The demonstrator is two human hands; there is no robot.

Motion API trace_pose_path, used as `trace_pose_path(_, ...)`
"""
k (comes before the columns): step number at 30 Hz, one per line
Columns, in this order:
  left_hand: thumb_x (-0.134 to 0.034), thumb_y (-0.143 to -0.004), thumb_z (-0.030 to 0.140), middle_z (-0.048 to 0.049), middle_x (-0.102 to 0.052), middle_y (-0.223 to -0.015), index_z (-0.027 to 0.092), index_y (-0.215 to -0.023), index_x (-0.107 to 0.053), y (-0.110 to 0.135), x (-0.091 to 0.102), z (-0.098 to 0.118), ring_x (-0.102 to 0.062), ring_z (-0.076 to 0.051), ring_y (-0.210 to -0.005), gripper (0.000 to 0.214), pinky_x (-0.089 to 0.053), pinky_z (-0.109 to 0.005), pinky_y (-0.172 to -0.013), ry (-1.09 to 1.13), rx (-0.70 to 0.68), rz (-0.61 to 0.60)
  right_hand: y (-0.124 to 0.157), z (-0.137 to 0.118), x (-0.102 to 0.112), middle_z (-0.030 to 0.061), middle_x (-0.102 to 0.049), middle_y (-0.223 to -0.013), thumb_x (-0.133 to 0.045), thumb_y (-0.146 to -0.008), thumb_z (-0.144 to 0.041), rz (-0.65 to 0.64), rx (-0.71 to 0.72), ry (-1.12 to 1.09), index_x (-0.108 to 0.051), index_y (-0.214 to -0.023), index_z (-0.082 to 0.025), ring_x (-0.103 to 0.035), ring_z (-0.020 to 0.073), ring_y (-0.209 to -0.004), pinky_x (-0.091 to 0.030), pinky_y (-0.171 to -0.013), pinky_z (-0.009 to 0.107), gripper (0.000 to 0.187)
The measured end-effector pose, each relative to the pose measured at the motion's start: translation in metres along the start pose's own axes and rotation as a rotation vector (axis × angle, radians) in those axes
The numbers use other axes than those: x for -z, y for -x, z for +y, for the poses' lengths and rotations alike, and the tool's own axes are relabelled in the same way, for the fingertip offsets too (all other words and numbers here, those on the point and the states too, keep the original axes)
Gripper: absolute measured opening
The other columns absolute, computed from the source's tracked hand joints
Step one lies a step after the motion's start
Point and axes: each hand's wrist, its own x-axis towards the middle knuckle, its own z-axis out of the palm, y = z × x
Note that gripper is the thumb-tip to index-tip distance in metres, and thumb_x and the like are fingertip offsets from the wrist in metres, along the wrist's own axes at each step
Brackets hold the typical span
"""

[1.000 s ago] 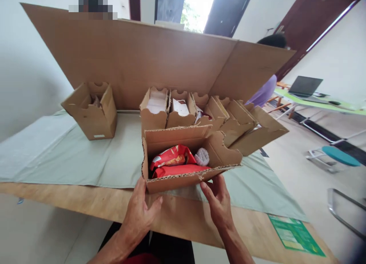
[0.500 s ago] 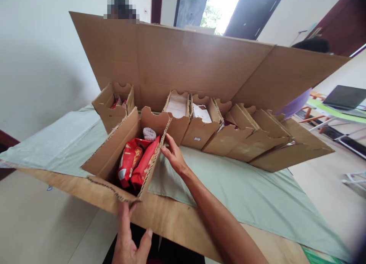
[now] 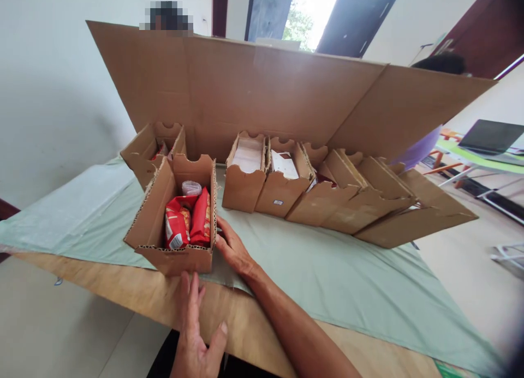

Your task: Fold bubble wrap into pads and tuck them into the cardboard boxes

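Observation:
An open cardboard box stands near the table's front edge, holding red snack packets and a small clear-wrapped item. My left hand lies flat on the wooden table just in front of the box, fingers stretched toward its front wall. My right hand rests against the box's right side, fingers spread along the wall. Neither hand holds anything.
A second open box sits behind the first. A row of several cardboard boxes runs to the right, before a tall cardboard sheet. A pale green cloth covers the wooden table. A person sits at the far right, near a laptop.
The box has swung round from a slant, moved onto the table and now stands square to its edge. My right hand slid back along its right side; my left hand moved slightly right.

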Motion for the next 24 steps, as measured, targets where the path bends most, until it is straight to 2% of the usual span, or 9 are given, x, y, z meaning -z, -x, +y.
trace_pose_path(5, -0.056, -0.096, 0.025, -0.0122, -0.013, -0.176, 0.033, -0.165, -0.024, -0.025, 0.001, 0.001, -0.024, -0.040, -0.159, 0.077, -0.031, -0.065, -0.124, -0.104, -0.098, -0.058, 0.000, 0.005, -0.003, 0.0118, -0.067, -0.139, -0.039, -0.099, -0.076, 0.191, -0.042, 0.071, -0.064, -0.138, -0.025, -0.061, 0.0307, -0.129, -0.046, -0.113, 0.046, 0.069)
trace_pose_path(7, -0.057, -0.095, 0.023, -0.0128, -0.020, -0.175, 0.030, -0.161, -0.034, -0.034, 0.004, 0.000, -0.022, -0.038, -0.160, 0.071, -0.030, -0.064, -0.125, -0.155, -0.150, -0.084, 0.000, 0.006, 0.000, 0.0114, -0.069, -0.135, -0.038, -0.100, -0.073, 0.193, -0.040, 0.077, -0.066, -0.135, -0.024, -0.063, 0.0303, -0.126, -0.047, -0.111, 0.045, 0.066)
trace_pose_path(9, -0.058, -0.094, 0.024, -0.0136, -0.028, -0.171, 0.029, -0.157, -0.041, -0.042, 0.010, -0.001, -0.029, -0.037, -0.157, 0.066, -0.032, -0.063, -0.124, -0.171, -0.161, -0.081, 0.000, 0.004, 0.002, 0.0121, -0.069, -0.134, -0.039, -0.100, -0.072, 0.167, -0.017, 0.071, -0.066, -0.135, -0.022, -0.064, 0.0303, -0.124, -0.048, -0.108, 0.044, 0.066)
trace_pose_path(11, -0.062, -0.092, 0.028, -0.0158, -0.039, -0.163, 0.028, -0.156, -0.040, -0.052, 0.020, -0.001, -0.042, -0.036, -0.150, 0.067, -0.036, -0.061, -0.122, -0.140, -0.129, 0.014, 0.001, 0.001, 0.004, 0.0122, -0.071, -0.130, -0.039, -0.101, -0.072, 0.162, -0.002, 0.077, -0.068, -0.132, -0.022, -0.066, 0.0301, -0.120, -0.050, -0.105, 0.043, 0.065)
trace_pose_path(14, -0.069, -0.087, 0.036, -0.0164, -0.048, -0.149, 0.025, -0.158, -0.033, -0.074, 0.041, 0.002, -0.055, -0.033, -0.135, 0.080, -0.047, -0.054, -0.114, -0.041, -0.047, 0.272, 0.003, -0.003, 0.001, 0.0107, -0.074, -0.117, -0.037, -0.103, -0.070, 0.114, 0.023, 0.140, -0.073, -0.117, -0.023, -0.068, 0.0287, -0.111, -0.051, -0.101, 0.044, 0.061)
trace_pose_path(16, -0.073, -0.081, 0.041, -0.0151, -0.051, -0.142, 0.024, -0.158, -0.032, -0.092, 0.058, 0.004, -0.060, -0.030, -0.125, 0.088, -0.057, -0.044, -0.099, 0.007, -0.003, 0.381, 0.004, -0.005, -0.003, 0.0108, -0.074, -0.114, -0.036, -0.103, -0.072, 0.061, 0.056, 0.213, -0.073, -0.112, -0.022, -0.068, 0.0284, -0.110, -0.050, -0.100, 0.045, 0.063)
trace_pose_path(19, -0.078, -0.070, 0.046, -0.0137, -0.051, -0.139, 0.024, -0.155, -0.035, -0.116, 0.083, 0.004, -0.065, -0.024, -0.106, 0.098, -0.058, -0.030, -0.071, -0.029, 0.048, 0.478, 0.006, -0.005, -0.010, 0.0140, -0.071, -0.121, -0.035, -0.100, -0.078, 0.044, 0.088, 0.276, -0.067, -0.125, -0.018, -0.068, 0.0284, -0.108, -0.051, -0.097, 0.046, 0.073)
trace_pose_path(21, -0.077, -0.066, 0.048, -0.0121, -0.053, -0.135, 0.024, -0.145, -0.049, -0.127, 0.095, 0.001, -0.065, -0.021, -0.094, 0.088, -0.054, -0.028, -0.063, -0.106, 0.079, 0.435, 0.008, -0.005, -0.013, 0.0172, -0.068, -0.128, -0.034, -0.097, -0.082, 0.034, 0.108, 0.299, -0.059, -0.138, -0.015, -0.067, 0.0295, -0.110, -0.052, -0.097, 0.047, 0.082)
trace_pose_path(24, -0.071, -0.068, 0.052, -0.0079, -0.064, -0.112, 0.021, -0.116, -0.065, -0.131, 0.096, 0.001, -0.065, -0.020, -0.082, 0.057, -0.054, -0.029, -0.061, -0.141, 0.119, 0.251, 0.011, -0.005, -0.015, 0.0219, -0.064, -0.135, -0.037, -0.095, -0.084, 0.033, 0.167, 0.369, -0.053, -0.143, -0.011, -0.064, 0.0338, -0.117, -0.051, -0.102, 0.052, 0.088)
